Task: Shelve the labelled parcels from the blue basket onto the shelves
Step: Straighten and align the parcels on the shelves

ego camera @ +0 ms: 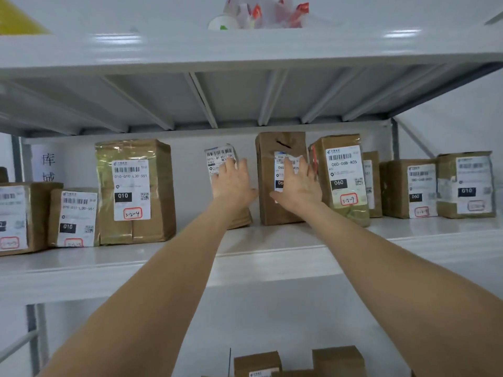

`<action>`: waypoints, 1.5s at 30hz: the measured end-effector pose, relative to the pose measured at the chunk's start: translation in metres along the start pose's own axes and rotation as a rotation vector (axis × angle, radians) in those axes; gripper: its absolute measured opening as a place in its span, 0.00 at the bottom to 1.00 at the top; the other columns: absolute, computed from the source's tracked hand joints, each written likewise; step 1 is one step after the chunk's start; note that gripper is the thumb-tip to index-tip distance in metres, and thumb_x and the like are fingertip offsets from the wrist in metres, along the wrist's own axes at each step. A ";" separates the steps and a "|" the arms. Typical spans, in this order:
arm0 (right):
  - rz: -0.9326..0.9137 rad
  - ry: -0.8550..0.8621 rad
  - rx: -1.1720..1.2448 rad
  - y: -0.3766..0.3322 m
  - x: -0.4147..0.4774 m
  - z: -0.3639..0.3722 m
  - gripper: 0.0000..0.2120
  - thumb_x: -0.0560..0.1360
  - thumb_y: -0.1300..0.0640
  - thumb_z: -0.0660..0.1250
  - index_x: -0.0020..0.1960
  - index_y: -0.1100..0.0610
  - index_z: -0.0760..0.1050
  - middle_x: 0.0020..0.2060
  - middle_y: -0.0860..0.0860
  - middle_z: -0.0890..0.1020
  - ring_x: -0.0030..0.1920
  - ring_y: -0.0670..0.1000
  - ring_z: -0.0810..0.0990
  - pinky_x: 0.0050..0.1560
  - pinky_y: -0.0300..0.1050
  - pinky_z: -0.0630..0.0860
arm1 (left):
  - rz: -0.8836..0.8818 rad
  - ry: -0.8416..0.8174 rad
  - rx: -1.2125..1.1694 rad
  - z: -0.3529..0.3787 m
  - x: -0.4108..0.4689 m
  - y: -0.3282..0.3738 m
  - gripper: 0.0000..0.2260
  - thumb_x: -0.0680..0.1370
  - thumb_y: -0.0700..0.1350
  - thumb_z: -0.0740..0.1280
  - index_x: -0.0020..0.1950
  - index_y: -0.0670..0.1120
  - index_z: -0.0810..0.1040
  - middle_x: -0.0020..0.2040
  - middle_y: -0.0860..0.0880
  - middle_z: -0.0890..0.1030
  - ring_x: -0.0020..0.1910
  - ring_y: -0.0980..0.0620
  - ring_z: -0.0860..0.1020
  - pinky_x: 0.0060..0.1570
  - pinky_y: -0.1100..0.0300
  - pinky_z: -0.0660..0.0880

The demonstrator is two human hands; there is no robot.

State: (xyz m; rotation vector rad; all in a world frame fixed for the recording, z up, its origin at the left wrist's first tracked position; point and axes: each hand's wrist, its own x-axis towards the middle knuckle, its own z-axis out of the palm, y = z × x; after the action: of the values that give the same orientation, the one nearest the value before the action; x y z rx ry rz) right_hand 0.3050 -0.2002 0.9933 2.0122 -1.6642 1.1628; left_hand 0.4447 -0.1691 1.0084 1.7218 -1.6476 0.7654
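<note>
The shelves (245, 257) are glossy pale grey-white. At nine o'clock a tall parcel (160, 191) is brown cardboard under shiny yellowish tape. Its label (132, 190) is white with black barcode stripes, a black block bearing white numerals and a red-outlined box of red handwriting. The centre parcel (272, 208) is plain brown with a black stroke near its top. At eleven o'clock sits a yellow shape (16, 20). At twelve o'clock a clear bag (272, 12) shows red-and-white packets, beside a white cup (223, 23) with a green spot.
</note>
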 end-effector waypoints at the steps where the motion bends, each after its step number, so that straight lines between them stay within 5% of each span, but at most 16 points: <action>1: 0.002 -0.005 -0.001 -0.002 0.006 0.003 0.45 0.71 0.42 0.70 0.77 0.51 0.47 0.76 0.58 0.46 0.75 0.62 0.50 0.71 0.57 0.57 | -0.010 0.033 0.018 0.001 0.006 -0.004 0.34 0.72 0.54 0.70 0.72 0.46 0.58 0.68 0.42 0.64 0.68 0.42 0.64 0.63 0.47 0.66; 8: 0.018 0.045 0.041 -0.015 0.058 0.010 0.47 0.70 0.40 0.70 0.78 0.51 0.47 0.77 0.58 0.46 0.76 0.62 0.48 0.72 0.59 0.56 | -0.063 0.162 0.108 0.010 0.059 -0.024 0.38 0.72 0.59 0.68 0.75 0.46 0.54 0.72 0.41 0.60 0.73 0.41 0.56 0.68 0.40 0.57; 13: 0.006 0.120 0.067 -0.019 0.080 0.011 0.40 0.74 0.44 0.67 0.77 0.54 0.49 0.76 0.60 0.49 0.75 0.63 0.50 0.72 0.59 0.59 | 0.124 0.239 -0.103 0.005 0.087 -0.003 0.24 0.77 0.45 0.63 0.71 0.41 0.62 0.67 0.41 0.65 0.64 0.40 0.68 0.57 0.48 0.70; 17: 0.058 0.212 0.114 -0.012 0.095 0.008 0.36 0.76 0.51 0.65 0.77 0.55 0.49 0.76 0.59 0.47 0.75 0.61 0.51 0.69 0.57 0.62 | 0.119 0.166 -0.253 0.005 0.100 0.020 0.25 0.77 0.39 0.61 0.74 0.43 0.59 0.69 0.40 0.64 0.65 0.39 0.69 0.57 0.45 0.70; 20: 0.042 0.224 0.095 -0.010 0.108 0.003 0.35 0.75 0.50 0.65 0.76 0.54 0.53 0.76 0.59 0.49 0.74 0.63 0.52 0.69 0.58 0.63 | 0.176 0.233 -0.078 0.007 0.111 0.022 0.25 0.76 0.42 0.63 0.73 0.44 0.62 0.67 0.41 0.68 0.66 0.40 0.68 0.63 0.45 0.66; 23: 0.063 0.185 0.108 -0.016 0.123 -0.003 0.38 0.72 0.39 0.65 0.76 0.50 0.54 0.76 0.58 0.48 0.75 0.65 0.50 0.70 0.63 0.59 | 0.143 0.321 0.088 0.004 0.121 0.008 0.23 0.76 0.52 0.63 0.69 0.45 0.66 0.65 0.41 0.70 0.65 0.41 0.68 0.64 0.42 0.64; 30: 0.103 0.037 -0.004 -0.029 0.142 0.002 0.49 0.62 0.24 0.64 0.76 0.43 0.53 0.77 0.55 0.43 0.74 0.68 0.42 0.68 0.73 0.50 | -0.214 -0.120 0.102 0.004 0.123 -0.044 0.32 0.73 0.67 0.58 0.70 0.50 0.66 0.68 0.42 0.66 0.65 0.38 0.67 0.60 0.39 0.68; 34: 0.111 0.051 0.005 -0.031 0.144 0.008 0.45 0.63 0.25 0.64 0.72 0.46 0.60 0.76 0.57 0.49 0.74 0.69 0.46 0.67 0.73 0.55 | -0.204 -0.085 0.024 0.008 0.119 -0.049 0.26 0.74 0.62 0.59 0.67 0.49 0.70 0.61 0.43 0.72 0.59 0.40 0.73 0.46 0.51 0.70; 39: 0.093 0.084 0.107 -0.032 0.142 0.004 0.39 0.65 0.26 0.63 0.67 0.47 0.65 0.71 0.57 0.54 0.70 0.66 0.57 0.61 0.66 0.67 | -0.171 -0.067 0.014 0.006 0.117 -0.043 0.24 0.75 0.61 0.61 0.65 0.49 0.72 0.57 0.44 0.76 0.57 0.43 0.74 0.45 0.53 0.70; 45: 0.107 0.087 0.082 -0.034 0.133 -0.010 0.38 0.64 0.25 0.60 0.66 0.46 0.67 0.71 0.57 0.57 0.69 0.65 0.59 0.61 0.63 0.68 | -0.123 -0.022 0.053 0.001 0.113 -0.036 0.25 0.74 0.61 0.61 0.65 0.49 0.73 0.59 0.44 0.76 0.58 0.42 0.73 0.45 0.53 0.69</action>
State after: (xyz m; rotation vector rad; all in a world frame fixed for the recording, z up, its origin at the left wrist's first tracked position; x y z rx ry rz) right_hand 0.3340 -0.2754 1.1053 1.9108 -1.7259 1.3563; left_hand 0.4863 -0.2410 1.0931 1.8562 -1.5317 0.7403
